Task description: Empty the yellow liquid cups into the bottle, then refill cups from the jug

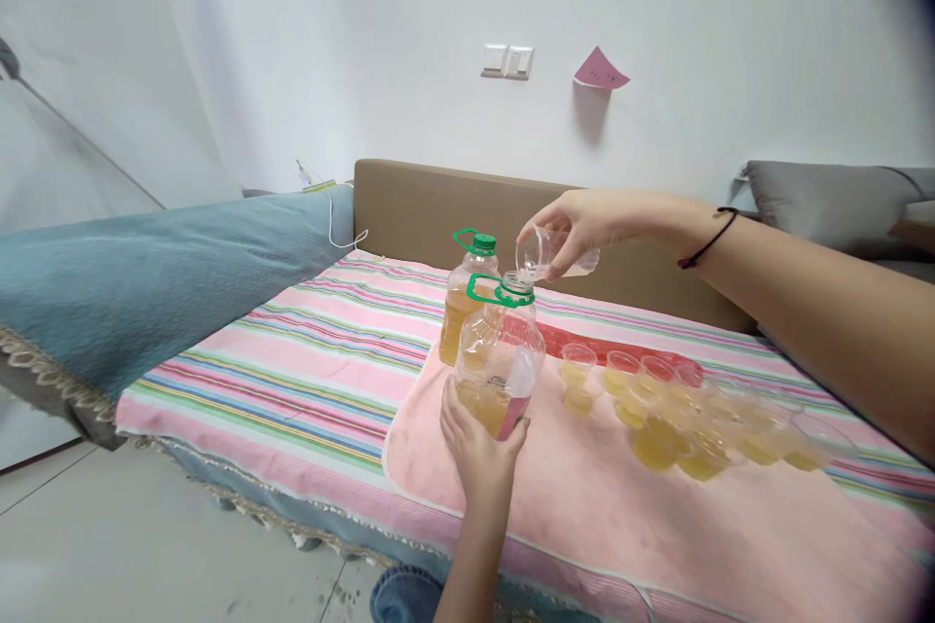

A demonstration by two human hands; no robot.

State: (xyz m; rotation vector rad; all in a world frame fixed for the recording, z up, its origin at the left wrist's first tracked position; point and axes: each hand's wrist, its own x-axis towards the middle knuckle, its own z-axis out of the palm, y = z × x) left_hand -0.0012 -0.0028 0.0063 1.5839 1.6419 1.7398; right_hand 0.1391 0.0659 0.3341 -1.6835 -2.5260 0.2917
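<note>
Right hand (pixel 584 214) grips a tilted cup (pixel 542 251); left hand (pixel 482 462) clasps a bottle (pixel 497 362).
Yellow-filled cups (pixel 661 443) crowd the blanket (pixel 555 511); the held bottle partly hides a capped bottle (pixel 458 316).

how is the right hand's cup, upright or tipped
Tipped: the clear cup lies sideways in the right hand, rim by the mouth of the front bottle.
</note>
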